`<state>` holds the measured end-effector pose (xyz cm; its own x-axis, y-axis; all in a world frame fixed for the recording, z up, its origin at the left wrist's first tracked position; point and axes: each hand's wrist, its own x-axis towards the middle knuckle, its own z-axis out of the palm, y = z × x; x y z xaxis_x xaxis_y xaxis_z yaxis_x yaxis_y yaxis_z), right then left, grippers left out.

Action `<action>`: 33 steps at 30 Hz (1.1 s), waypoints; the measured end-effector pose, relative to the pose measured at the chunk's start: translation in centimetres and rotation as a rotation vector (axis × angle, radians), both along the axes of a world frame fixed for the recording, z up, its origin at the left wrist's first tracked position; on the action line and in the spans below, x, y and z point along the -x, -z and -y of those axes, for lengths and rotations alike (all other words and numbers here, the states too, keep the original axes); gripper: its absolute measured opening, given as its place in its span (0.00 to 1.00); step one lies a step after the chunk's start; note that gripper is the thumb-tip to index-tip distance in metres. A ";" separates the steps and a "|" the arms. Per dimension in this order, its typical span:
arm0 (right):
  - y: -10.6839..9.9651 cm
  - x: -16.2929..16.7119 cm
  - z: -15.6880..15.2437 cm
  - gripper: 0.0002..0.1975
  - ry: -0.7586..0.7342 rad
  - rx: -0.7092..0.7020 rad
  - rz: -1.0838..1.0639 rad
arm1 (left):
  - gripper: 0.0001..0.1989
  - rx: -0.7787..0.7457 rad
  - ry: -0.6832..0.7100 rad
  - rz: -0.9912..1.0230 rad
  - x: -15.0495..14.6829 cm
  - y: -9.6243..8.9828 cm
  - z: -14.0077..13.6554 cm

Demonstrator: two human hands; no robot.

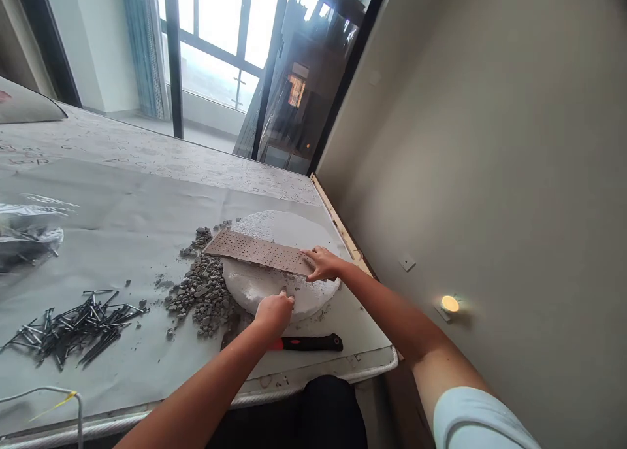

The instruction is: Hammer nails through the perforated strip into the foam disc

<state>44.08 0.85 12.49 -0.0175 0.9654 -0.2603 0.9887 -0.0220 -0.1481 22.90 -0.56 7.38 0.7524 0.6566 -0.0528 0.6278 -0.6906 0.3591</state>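
A brown strip of board dotted with small holes (262,253) lies across a round white foam-like slab (289,223). My right hand (321,264) grips the board's right end, thumb and fingers on its edges. Just in front of the board, my left hand (275,312) is closed low over the slab; whatever is in its fingers is hidden. Grey stone chips (208,285) are heaped against the slab's left side. Nearer me lies a tool with a black and red handle (313,343), its other end mostly behind my left forearm.
A pile of long dark nails (81,325) lies on the grey sheet (132,207) at left. Behind it sits a clear plastic bag (29,236) with dark contents. A bent pale rod (81,410) stands at the near left edge. The wall (490,174) rises close on the right.
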 end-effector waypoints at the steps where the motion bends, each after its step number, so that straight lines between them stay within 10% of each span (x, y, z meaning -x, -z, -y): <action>1: -0.3 0.0 0.0 0.49 0.002 0.011 0.001 | 0.15 0.000 0.004 0.014 0.0 0.3 -0.1; 7: -1.5 -0.1 -0.2 0.44 0.026 0.114 -0.118 | 0.09 0.275 -0.213 0.509 -0.2 0.8 -1.9; 16: -4.5 1.7 -0.2 0.46 -0.003 -0.038 0.012 | 0.20 1.627 -0.397 1.143 -2.4 0.0 -4.8; 22: -5.3 5.6 3.6 0.38 0.032 -0.205 -0.003 | 0.16 1.723 -0.379 1.240 -3.4 0.2 -5.3; 27: -0.8 7.7 8.7 0.12 0.054 -0.377 -0.350 | 0.14 1.756 -0.347 1.310 -3.4 -1.2 -5.7; 33: 3.9 4.9 4.9 0.15 0.690 -0.225 -1.373 | 0.15 1.784 -0.331 1.304 -2.6 -3.1 -5.7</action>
